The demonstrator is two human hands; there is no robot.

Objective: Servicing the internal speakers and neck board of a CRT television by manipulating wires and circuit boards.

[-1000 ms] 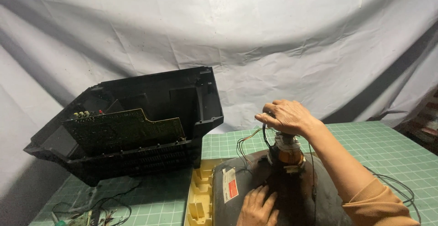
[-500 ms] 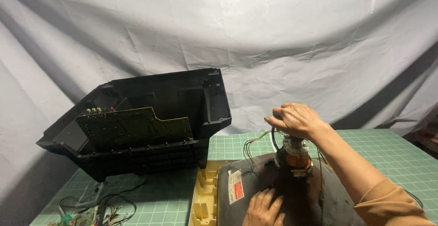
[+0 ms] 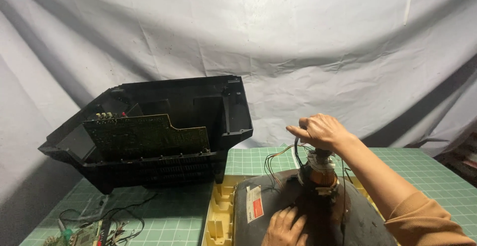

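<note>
CRT tube [image 3: 303, 211] neck now gripped higher by right hand [image 3: 320, 130], fist closed on wires [image 3: 278, 157]; left hand [image 3: 285, 227] stays flat, spread.

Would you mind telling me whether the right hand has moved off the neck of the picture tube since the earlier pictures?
No. The right hand stays closed over the tube neck, directly above its copper coil, as before; only the head camera shifted.

Two hands [image 3: 320, 130], one picture tube [image 3: 308, 211], one black housing [image 3: 164, 126], one circuit board [image 3: 146, 136]
</note>
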